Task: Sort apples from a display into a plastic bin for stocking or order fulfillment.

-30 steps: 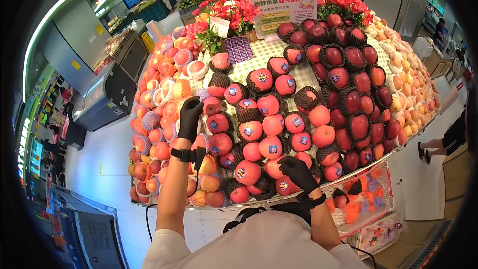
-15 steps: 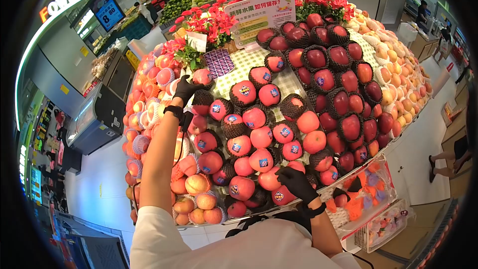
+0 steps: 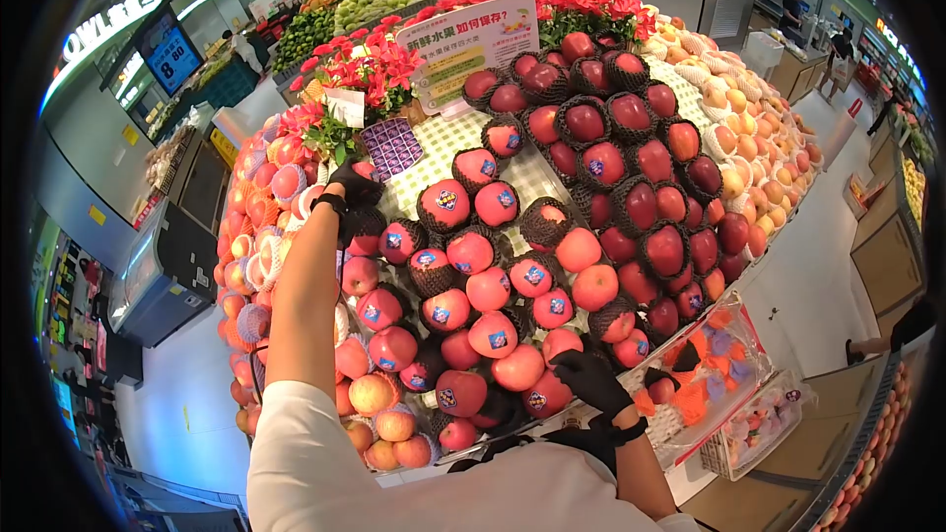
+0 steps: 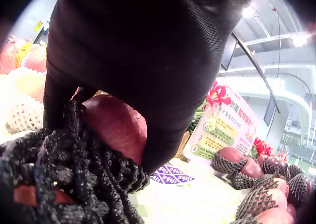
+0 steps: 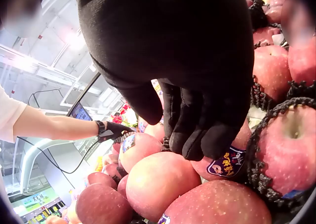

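Observation:
My left hand (image 3: 357, 185), in a black glove, reaches to the back left of the apple rows. In the left wrist view its thumb and fingers straddle a red apple (image 4: 121, 122), gripping its two sides. Close in front of that apple is another apple in a black foam net (image 4: 74, 179), only partly showing through the mesh. My right hand (image 3: 593, 379), also gloved in black, is over the front rows. Its fingers (image 5: 190, 120) hang loosely bent, tips right at an apple with a purple label (image 5: 229, 162), and hold nothing.
A purple fruit tray (image 3: 392, 148) and a printed sign (image 3: 468, 44) stand behind the apples, among red flowers (image 3: 370, 74). Dark red apples (image 3: 603, 163) in black nets fill the right. Peach-coloured fruit (image 3: 759, 138) lies beyond. A clear bin (image 3: 705, 374) hangs at the front edge.
My left hand has moved forward from the left side of the rows to the apple near the purple tray and taken hold of it. The right hand stays over the front apples.

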